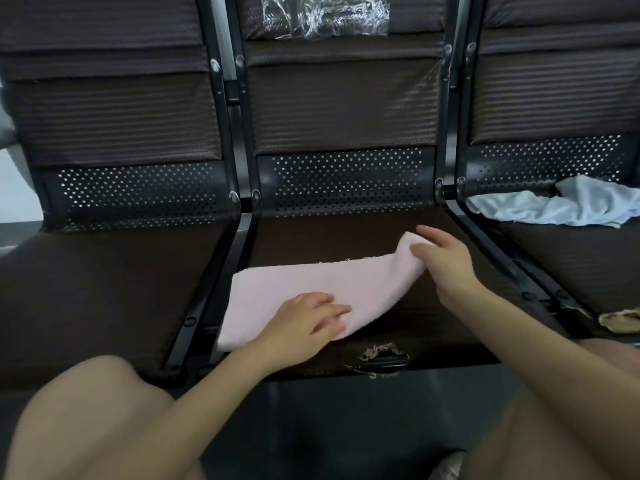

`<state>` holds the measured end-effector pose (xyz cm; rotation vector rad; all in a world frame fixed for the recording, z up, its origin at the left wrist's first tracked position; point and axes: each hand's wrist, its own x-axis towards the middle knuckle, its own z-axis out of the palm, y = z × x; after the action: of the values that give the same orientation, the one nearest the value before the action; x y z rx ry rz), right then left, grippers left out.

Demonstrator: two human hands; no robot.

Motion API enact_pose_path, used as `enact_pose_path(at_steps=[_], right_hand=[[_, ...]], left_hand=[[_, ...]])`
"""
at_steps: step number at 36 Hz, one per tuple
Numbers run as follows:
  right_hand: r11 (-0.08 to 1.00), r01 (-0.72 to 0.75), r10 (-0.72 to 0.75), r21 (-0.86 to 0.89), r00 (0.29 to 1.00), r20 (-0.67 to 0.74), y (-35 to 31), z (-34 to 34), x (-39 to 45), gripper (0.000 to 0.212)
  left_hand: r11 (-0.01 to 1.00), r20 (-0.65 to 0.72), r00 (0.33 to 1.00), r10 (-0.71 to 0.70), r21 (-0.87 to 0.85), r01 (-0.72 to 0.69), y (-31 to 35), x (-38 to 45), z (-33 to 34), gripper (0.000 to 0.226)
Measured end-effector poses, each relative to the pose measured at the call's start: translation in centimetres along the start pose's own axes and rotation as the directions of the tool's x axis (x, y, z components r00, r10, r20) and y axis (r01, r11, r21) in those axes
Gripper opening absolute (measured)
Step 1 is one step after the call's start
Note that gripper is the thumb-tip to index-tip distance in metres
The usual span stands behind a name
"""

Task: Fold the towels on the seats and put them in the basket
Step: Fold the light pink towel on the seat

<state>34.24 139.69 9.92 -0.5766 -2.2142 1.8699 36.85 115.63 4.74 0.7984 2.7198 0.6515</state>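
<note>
The right hand (446, 268) pinched the far right corner of the pink towel (311, 289), thumb and fingers curled round the lifted fold. The left hand (304, 323) lay flat on the towel's near edge, fingers straight, pressing it down. The towel sat on the middle seat (346, 233), its left end close to the seat's left frame rail and its right end raised off the cushion.

If the left hand eased up while the right carried the corner across, the soft cloth would likely have slid on the slick cushion and the edges would have missed each other. A loose pinch could have let the corner drop. A torn patch (377, 355) at the seat's front edge, near the towel, might have snagged the pile. A blue towel (561, 206) lay crumpled on the seat to the right, not yet folded. No basket was in view.
</note>
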Motion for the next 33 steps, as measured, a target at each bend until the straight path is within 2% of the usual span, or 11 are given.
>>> enact_pose_path(at_steps=[4, 6, 9, 11, 15, 17, 20, 22, 26, 29, 33], right_hand=[[0.979, 0.180, -0.163, -0.099, 0.974, 0.157, -1.9, 3.2, -1.5, 0.040], [0.953, 0.242, -0.166, -0.184, 0.921, 0.352, -2.4, 4.7, -2.4, 0.036], [0.952, 0.150, 0.083, -0.265, 0.711, 0.698, -2.5, 6.5, -3.8, 0.031], [0.940, 0.134, 0.173, -0.315, 0.609, 0.774, -2.3, 7.3, -4.4, 0.024], [0.916, 0.217, 0.078, -0.338, 0.729, 0.680, -1.9, 7.6, -3.2, 0.021], [0.840, 0.305, 0.018, -0.448, 0.811, 0.585, -1.6, 7.1, -1.9, 0.023], [0.699, 0.341, 0.007, -0.629, 0.876, 0.482, -0.5, 6.1, -0.3, 0.036], [0.692, 0.277, 0.095, -0.666, 0.881, 0.464, 0.1, 5.9, 0.2, 0.049], [0.825, 0.081, 0.258, -0.560, 0.826, 0.500, 0.9, 6.7, -0.4, 0.063], [0.890, 0.041, 0.239, -0.455, 0.807, 0.540, 1.6, 7.6, -1.2, 0.066], [0.909, 0.046, 0.186, -0.415, 0.845, 0.501, 1.8, 8.0, -1.9, 0.064]], left_hand=[[0.906, -0.196, 0.956, -0.217, -0.405, 0.122, -1.0, 0.5, -1.3, 0.029], [0.787, -0.240, 0.886, -0.396, -0.586, 0.193, -1.6, 0.7, -2.0, 0.030], [0.587, -0.160, 0.803, -0.574, -0.764, 0.267, -2.3, 0.9, -2.5, 0.032], [0.570, -0.135, 0.792, -0.596, -0.766, 0.298, -2.8, 0.9, -2.4, 0.033], [0.743, -0.182, 0.831, -0.525, -0.574, 0.344, -2.3, 1.1, -2.0, 0.039], [0.830, -0.188, 0.860, -0.473, -0.423, 0.364, -1.8, 1.2, -1.7, 0.048], [0.864, -0.173, 0.882, -0.439, -0.352, 0.361, -1.3, 1.5, -1.2, 0.053], [0.859, -0.179, 0.880, -0.440, -0.371, 0.353, -1.4, 1.6, -1.1, 0.051], [0.850, -0.232, 0.864, -0.447, -0.410, 0.330, -1.7, 1.6, -1.2, 0.050], [0.869, -0.260, 0.854, -0.450, -0.350, 0.351, -1.7, 1.6, -1.1, 0.048], [0.894, -0.227, 0.875, -0.428, -0.252, 0.372, -1.6, 1.3, -1.2, 0.044]])
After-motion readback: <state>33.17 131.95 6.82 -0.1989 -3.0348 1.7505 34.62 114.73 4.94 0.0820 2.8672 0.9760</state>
